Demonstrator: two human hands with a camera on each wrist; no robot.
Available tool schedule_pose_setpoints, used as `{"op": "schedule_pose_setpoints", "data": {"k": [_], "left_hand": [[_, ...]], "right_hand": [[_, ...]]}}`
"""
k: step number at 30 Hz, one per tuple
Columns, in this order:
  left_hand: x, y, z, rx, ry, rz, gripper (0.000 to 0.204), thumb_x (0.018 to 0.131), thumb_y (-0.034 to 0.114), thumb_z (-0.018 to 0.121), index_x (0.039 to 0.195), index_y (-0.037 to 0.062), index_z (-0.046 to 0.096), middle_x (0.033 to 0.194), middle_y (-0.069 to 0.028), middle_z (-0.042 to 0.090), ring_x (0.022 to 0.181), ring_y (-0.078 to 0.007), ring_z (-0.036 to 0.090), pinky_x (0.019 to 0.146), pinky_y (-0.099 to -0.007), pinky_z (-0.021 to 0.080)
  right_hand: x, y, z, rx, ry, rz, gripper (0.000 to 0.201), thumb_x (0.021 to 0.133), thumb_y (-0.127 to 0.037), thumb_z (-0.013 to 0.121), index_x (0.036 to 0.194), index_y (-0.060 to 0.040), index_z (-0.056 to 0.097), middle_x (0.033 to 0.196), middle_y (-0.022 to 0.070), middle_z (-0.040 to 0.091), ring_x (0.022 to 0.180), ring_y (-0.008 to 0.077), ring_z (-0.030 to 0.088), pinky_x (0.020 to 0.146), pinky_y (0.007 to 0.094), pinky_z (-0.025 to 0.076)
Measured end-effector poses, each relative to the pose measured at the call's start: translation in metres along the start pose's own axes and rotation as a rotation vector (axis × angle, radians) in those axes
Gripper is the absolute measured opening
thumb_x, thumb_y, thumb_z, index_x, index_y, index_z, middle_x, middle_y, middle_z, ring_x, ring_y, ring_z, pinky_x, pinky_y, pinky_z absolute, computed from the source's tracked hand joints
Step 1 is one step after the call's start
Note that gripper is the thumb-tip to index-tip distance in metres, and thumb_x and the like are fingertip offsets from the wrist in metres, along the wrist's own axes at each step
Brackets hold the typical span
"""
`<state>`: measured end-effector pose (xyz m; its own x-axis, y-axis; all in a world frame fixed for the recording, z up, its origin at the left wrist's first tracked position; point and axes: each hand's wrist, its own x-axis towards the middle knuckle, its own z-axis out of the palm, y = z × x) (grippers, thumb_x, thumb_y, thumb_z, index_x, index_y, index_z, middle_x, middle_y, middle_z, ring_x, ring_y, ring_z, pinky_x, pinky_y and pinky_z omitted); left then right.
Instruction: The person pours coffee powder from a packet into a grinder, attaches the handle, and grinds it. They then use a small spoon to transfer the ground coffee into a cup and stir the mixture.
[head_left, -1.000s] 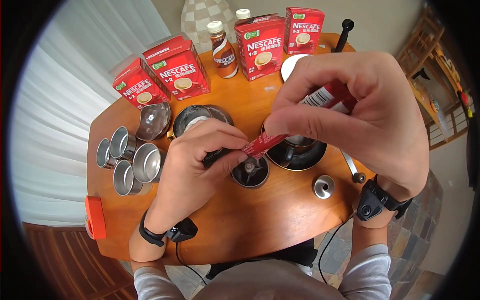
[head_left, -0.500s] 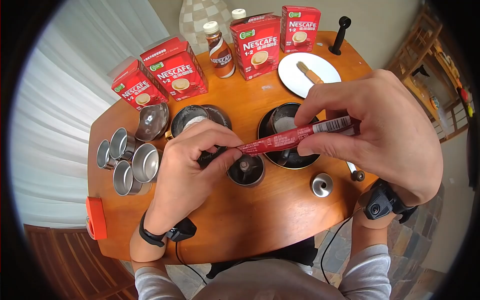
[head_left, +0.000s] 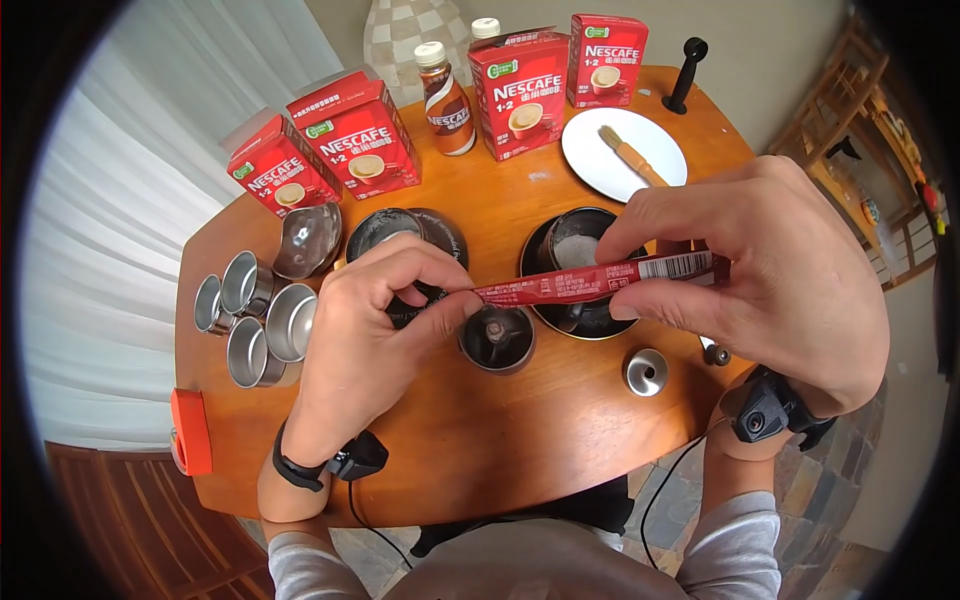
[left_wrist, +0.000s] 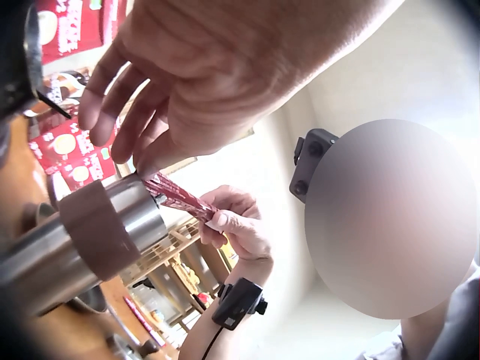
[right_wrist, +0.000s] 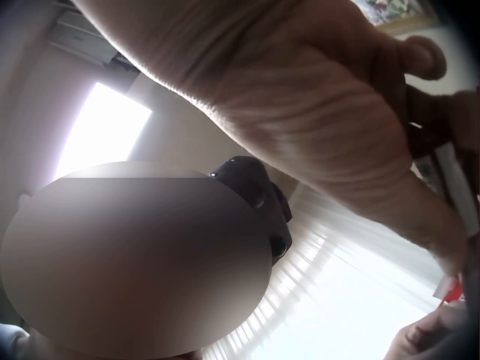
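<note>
A slim red sachet point(head_left: 570, 286) lies nearly level between both hands in the head view. My left hand point(head_left: 385, 325) pinches its left end between thumb and forefinger. The right hand point(head_left: 765, 280) grips the other end, thumb below and fingers above, near the barcode. Beneath the left end stands a metal grinder body point(head_left: 497, 340), its top uncovered; the left wrist view shows its steel side with a brown band point(left_wrist: 97, 231). Behind the sachet, a black cup point(head_left: 575, 248) with pale contents sits on a dark saucer.
Red boxes point(head_left: 368, 140) and a brown bottle point(head_left: 447, 105) line the back. A white plate point(head_left: 600, 170) holds a brush point(head_left: 632, 156). Steel cups point(head_left: 255, 355) stand left, a small metal part point(head_left: 646, 372) right. Another dark cup point(head_left: 380, 232) is behind my left hand.
The sachet has swung from a steep slant to nearly level. My right hand has moved right and lower, uncovering the plate and brush; the left still pinches its end.
</note>
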<state>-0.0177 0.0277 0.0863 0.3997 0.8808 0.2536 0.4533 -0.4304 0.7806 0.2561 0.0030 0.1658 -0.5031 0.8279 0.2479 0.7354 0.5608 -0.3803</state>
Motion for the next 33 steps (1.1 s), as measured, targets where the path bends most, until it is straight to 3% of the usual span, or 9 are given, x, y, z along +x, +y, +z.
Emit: {"op": "schedule_pose_setpoints", "data": {"k": [7, 12, 15, 22, 33], "left_hand": [[-0.002, 0.003, -0.008, 0.017, -0.026, -0.027, 0.015, 0.081, -0.008, 0.078, 0.093, -0.0005, 0.075, 0.097, -0.0037, 0.072, 0.085, -0.0117, 0.063, 0.075, -0.0263, 0.049], [-0.005, 0.003, -0.015, 0.047, -0.048, -0.042, 0.015, 0.081, -0.008, 0.079, 0.093, -0.0004, 0.075, 0.097, -0.0038, 0.072, 0.085, -0.0119, 0.063, 0.075, -0.0263, 0.048], [-0.005, 0.006, -0.016, 0.087, -0.059, -0.039, 0.013, 0.085, 0.001, 0.080, 0.094, -0.0011, 0.072, 0.088, -0.0073, 0.068, 0.079, -0.0204, 0.065, 0.071, -0.0320, 0.051], [-0.007, 0.007, -0.018, 0.086, -0.060, -0.028, 0.012, 0.084, -0.002, 0.079, 0.094, -0.0016, 0.071, 0.085, -0.0084, 0.066, 0.075, -0.0204, 0.064, 0.066, -0.0324, 0.050], [-0.008, 0.004, -0.017, 0.083, -0.048, -0.001, 0.012, 0.083, -0.003, 0.079, 0.092, -0.0015, 0.070, 0.085, -0.0088, 0.066, 0.076, -0.0219, 0.065, 0.068, -0.0327, 0.050]], "right_hand": [[0.008, -0.009, -0.005, 0.038, -0.091, 0.108, 0.026, 0.080, -0.015, 0.087, 0.098, 0.0009, 0.077, 0.086, 0.0128, 0.076, 0.070, 0.0284, 0.072, 0.065, 0.0340, 0.055], [0.011, -0.001, 0.002, 0.035, -0.050, 0.016, 0.023, 0.082, -0.014, 0.085, 0.097, 0.0020, 0.078, 0.089, 0.0139, 0.077, 0.075, 0.0294, 0.073, 0.067, 0.0354, 0.056], [0.015, 0.002, 0.006, -0.002, -0.051, 0.013, 0.022, 0.083, -0.015, 0.084, 0.097, 0.0014, 0.078, 0.089, 0.0139, 0.077, 0.077, 0.0299, 0.073, 0.069, 0.0364, 0.057], [0.021, 0.006, 0.010, -0.040, -0.074, 0.053, 0.025, 0.084, -0.019, 0.084, 0.099, -0.0001, 0.079, 0.090, 0.0129, 0.077, 0.079, 0.0317, 0.073, 0.072, 0.0385, 0.057], [0.024, 0.008, 0.019, -0.011, -0.029, -0.068, 0.024, 0.082, -0.018, 0.086, 0.099, -0.0025, 0.080, 0.083, 0.0125, 0.074, 0.073, 0.0304, 0.070, 0.067, 0.0383, 0.054]]}}
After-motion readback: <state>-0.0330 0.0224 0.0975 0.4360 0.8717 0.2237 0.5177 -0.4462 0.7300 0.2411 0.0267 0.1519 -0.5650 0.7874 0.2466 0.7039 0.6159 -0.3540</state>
